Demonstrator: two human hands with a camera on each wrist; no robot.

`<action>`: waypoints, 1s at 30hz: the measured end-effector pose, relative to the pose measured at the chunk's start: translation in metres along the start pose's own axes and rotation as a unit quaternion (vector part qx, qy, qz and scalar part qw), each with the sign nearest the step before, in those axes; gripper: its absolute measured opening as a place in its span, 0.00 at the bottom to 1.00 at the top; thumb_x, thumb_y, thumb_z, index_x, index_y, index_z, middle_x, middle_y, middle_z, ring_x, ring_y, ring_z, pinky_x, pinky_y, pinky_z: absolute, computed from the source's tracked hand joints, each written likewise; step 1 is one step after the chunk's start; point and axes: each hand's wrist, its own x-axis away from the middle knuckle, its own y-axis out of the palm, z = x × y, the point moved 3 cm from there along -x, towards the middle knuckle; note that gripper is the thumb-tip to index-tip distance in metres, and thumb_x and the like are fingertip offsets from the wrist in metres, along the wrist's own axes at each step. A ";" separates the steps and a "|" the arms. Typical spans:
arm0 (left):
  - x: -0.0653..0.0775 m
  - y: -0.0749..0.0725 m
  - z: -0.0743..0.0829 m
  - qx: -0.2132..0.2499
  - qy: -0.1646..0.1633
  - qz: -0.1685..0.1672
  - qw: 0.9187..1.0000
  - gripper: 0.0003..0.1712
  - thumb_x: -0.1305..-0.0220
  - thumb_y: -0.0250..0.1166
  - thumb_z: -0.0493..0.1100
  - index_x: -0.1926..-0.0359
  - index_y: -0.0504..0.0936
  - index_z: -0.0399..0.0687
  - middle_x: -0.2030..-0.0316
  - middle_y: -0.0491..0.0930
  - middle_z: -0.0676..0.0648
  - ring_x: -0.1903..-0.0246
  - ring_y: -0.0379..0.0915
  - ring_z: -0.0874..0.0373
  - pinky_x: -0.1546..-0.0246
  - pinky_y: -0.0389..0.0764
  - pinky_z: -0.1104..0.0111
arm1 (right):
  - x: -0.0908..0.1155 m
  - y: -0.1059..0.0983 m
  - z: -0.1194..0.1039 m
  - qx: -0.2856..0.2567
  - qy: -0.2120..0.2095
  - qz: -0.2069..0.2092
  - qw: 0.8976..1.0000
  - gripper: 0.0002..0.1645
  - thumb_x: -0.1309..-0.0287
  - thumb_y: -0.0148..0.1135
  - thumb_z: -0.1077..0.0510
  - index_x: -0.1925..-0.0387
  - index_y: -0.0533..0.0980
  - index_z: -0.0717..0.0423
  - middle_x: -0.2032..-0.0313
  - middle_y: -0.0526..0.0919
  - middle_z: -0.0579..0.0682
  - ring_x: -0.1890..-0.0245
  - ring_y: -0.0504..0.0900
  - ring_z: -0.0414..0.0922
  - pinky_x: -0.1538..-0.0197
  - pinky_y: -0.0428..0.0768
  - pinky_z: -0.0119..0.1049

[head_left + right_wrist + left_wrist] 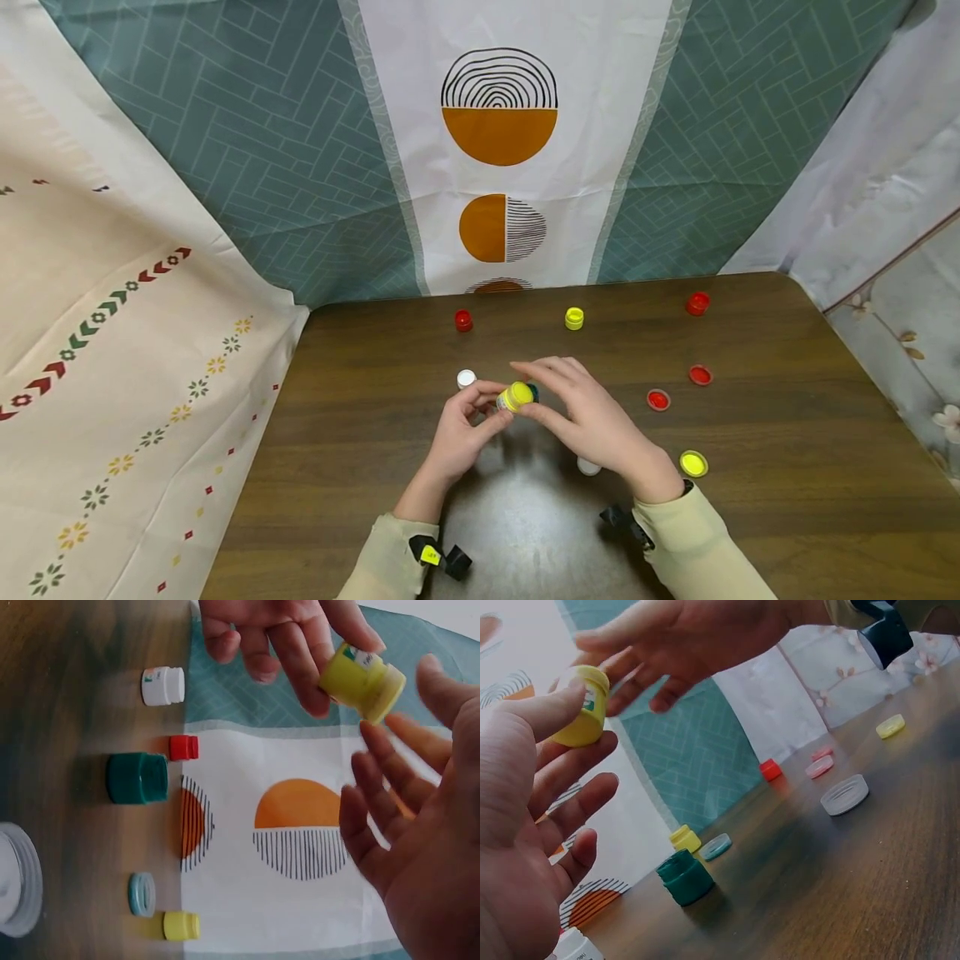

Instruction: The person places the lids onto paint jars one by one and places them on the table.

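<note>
One small, cylindrical yellow plastic jar (515, 397) we see mid-frame in the head view, pinched by the left hand (461, 432); the right hand (592, 418), fingers relaxed, is just beside it.

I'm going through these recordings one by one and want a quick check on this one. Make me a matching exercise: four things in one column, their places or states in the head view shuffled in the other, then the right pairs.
Things
1. Left hand
2. White jar
3. Yellow lid
4. Far yellow jar

Places or states
A. On the table beside the right sleeve
B. Between the left red jar and the right red jar
C. Pinching the raised jar
D. Just beyond the left hand

Pairs: 1-C, 2-D, 3-A, 4-B
</note>
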 end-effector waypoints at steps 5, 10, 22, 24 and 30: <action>0.000 0.000 0.003 0.015 -0.004 -0.003 1.000 0.14 0.27 0.68 0.35 0.43 0.84 0.37 0.57 0.90 0.54 0.61 0.78 0.52 0.54 0.76 0.59 | 0.000 -0.007 -0.001 0.009 -0.055 -0.004 0.998 0.32 0.29 0.71 0.55 0.27 0.76 0.49 0.31 0.77 0.46 0.30 0.72 0.50 0.33 0.76 0.54; 0.000 0.000 0.001 0.042 0.002 -0.012 0.999 0.15 0.25 0.67 0.36 0.42 0.82 0.33 0.55 0.90 0.55 0.62 0.76 0.59 0.57 0.77 0.65 | 0.000 -0.009 0.000 0.014 -0.079 0.000 0.997 0.31 0.33 0.74 0.58 0.30 0.79 0.51 0.32 0.79 0.46 0.31 0.73 0.50 0.34 0.76 0.52; 0.001 0.001 0.000 0.057 0.004 -0.021 0.998 0.16 0.25 0.66 0.36 0.42 0.81 0.30 0.55 0.89 0.55 0.62 0.76 0.60 0.57 0.78 0.67 | 0.000 -0.006 0.001 0.010 -0.102 0.015 0.995 0.27 0.34 0.74 0.61 0.35 0.83 0.50 0.37 0.83 0.44 0.36 0.77 0.48 0.38 0.79 0.49; 0.001 0.000 0.001 0.056 0.001 -0.020 0.998 0.16 0.25 0.67 0.36 0.42 0.81 0.31 0.54 0.89 0.55 0.62 0.77 0.60 0.57 0.78 0.66 | 0.001 -0.006 0.000 0.008 -0.102 0.015 0.995 0.27 0.35 0.75 0.60 0.35 0.83 0.50 0.37 0.83 0.44 0.36 0.77 0.48 0.38 0.79 0.49; 0.001 0.000 0.000 0.052 0.000 -0.025 0.998 0.16 0.24 0.66 0.37 0.42 0.81 0.31 0.55 0.89 0.55 0.61 0.78 0.60 0.56 0.78 0.65 | 0.001 -0.004 0.001 0.009 -0.093 0.013 0.996 0.28 0.35 0.75 0.60 0.34 0.82 0.48 0.37 0.83 0.44 0.36 0.77 0.48 0.37 0.79 0.51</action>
